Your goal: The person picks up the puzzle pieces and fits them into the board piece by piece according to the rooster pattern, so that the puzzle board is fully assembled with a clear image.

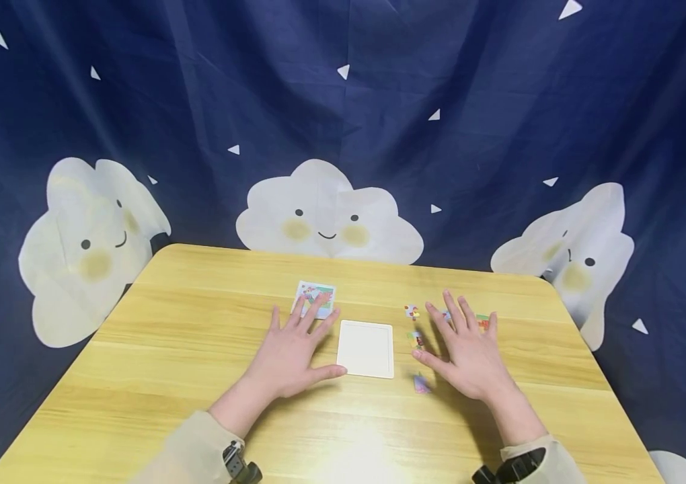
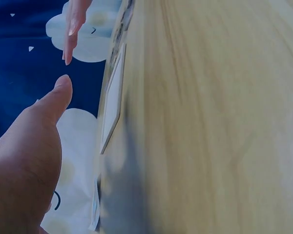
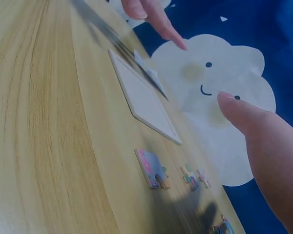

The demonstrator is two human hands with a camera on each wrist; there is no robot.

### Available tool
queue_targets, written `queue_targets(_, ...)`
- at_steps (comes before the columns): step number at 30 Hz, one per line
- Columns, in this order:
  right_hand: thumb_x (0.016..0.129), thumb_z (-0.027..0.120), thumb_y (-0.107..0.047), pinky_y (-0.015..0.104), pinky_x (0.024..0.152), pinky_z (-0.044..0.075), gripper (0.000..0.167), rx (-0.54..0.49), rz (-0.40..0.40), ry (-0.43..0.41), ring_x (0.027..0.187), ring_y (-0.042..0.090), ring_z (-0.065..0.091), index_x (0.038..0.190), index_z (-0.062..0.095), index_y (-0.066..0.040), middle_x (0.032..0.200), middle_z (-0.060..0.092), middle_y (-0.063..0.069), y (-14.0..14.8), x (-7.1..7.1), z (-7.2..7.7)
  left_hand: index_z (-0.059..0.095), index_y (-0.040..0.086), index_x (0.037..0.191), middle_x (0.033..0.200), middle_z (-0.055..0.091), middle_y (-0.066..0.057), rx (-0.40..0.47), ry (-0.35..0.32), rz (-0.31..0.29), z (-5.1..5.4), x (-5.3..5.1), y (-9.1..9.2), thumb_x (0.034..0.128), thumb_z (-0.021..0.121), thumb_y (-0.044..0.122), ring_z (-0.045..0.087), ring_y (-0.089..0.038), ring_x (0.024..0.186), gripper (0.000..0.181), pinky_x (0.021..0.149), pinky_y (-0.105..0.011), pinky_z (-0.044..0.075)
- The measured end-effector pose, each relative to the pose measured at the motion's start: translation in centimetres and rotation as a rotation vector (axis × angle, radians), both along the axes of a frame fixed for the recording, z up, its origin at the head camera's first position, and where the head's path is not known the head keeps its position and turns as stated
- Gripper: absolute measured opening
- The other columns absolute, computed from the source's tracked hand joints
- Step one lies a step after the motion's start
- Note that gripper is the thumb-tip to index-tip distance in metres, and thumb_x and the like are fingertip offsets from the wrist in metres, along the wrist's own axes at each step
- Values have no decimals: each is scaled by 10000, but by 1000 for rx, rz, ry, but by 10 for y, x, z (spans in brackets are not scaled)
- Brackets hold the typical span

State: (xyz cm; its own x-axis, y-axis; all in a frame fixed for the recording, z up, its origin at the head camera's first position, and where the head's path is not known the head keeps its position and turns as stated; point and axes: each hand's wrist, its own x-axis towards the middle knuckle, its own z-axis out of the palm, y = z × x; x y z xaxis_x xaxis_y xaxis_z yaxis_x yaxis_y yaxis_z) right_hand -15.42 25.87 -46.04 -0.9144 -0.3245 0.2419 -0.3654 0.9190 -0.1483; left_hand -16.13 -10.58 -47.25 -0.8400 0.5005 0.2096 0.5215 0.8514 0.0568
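Five small jigsaw pieces [image 1: 415, 339] visible, loose on the worktop [image 1: 167, 349], all to the right of a white square board [image 1: 365, 349]; no piece on it. Left hand [image 1: 291, 349] spread wide, fingers straight, fingertips overlapping a picture card [image 1: 313, 290] in the head view; holds nothing. Right hand [image 1: 470, 353] likewise splayed, over the pieces, partly hiding two; holds nothing. Both look clear of the worktop. My read: layout step, parts set out, none placed. Next move probably calls for the right hand to come down and pinch one piece by its edges, thumb against finger; pieces lie flat and thin, so likely fiddly to lift. Materials: pieces are printed in bright colours, one with a clear rounded notch; cardboard or wood, can't tell. White square board is flat, smooth, with rounded corners and a narrow border. Picture card is thin, colour print. Worktop is pale wood grain.
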Motion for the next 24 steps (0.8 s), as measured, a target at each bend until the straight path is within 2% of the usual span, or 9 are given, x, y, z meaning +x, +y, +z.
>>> queue_targets(7, 957, 558, -753, 867, 1100, 77, 917, -19, 4, -23, 1576, 426, 202, 1659, 383, -190, 1744, 215, 134, -2, -5, -6, 256, 289, 1702, 1763, -24, -56, -12, -34, -12, -7, 0, 8, 887, 430, 912, 141, -379, 1594, 1040, 1137, -806, 204)
queue_targets(11, 974, 561, -724, 865, 1093, 114, 905, -24, 19, -36, 1566, 426, 233, 1659, 380, -160, 1736, 241, 139, -2, -6, -10, 258, 274, 1704, 1762, 113, -73, -18, -51, -23, -14, 2, 11, 897, 412, 909, 120, -340, 1603, 1038, 1133, -808, 219)
queue_targets(15, 981, 575, -700, 853, 1103, 118, 889, -51, 32, -39, 1567, 414, 237, 1654, 388, -149, 1734, 252, 128, -2, -7, -15, 279, 235, 1700, 1738, 254, -73, -17, -62, -35, -18, 3, 13, 908, 387, 906, 158, -345, 1600, 1043, 1137, -800, 223)
queue_targets(19, 980, 585, -691, 838, 1114, 128, 877, -70, 37, -26, 1564, 403, 251, 1645, 405, -149, 1726, 273, 125, -2, -11, -18, 314, 186, 1687, 1730, 277, -73, -9, -90, -55, -18, 2, 18, 931, 386, 882, 259, -376, 1571, 1031, 1146, -791, 219)
queue_targets(24, 984, 589, -683, 822, 1120, 147, 859, -89, 57, -26, 1552, 401, 277, 1631, 424, -143, 1720, 289, 120, -3, -15, -20, 311, 165, 1685, 1733, 269, -56, -2, -137, -60, -21, 0, 23, 953, 404, 850, 257, -368, 1572, 1007, 1150, -781, 225)
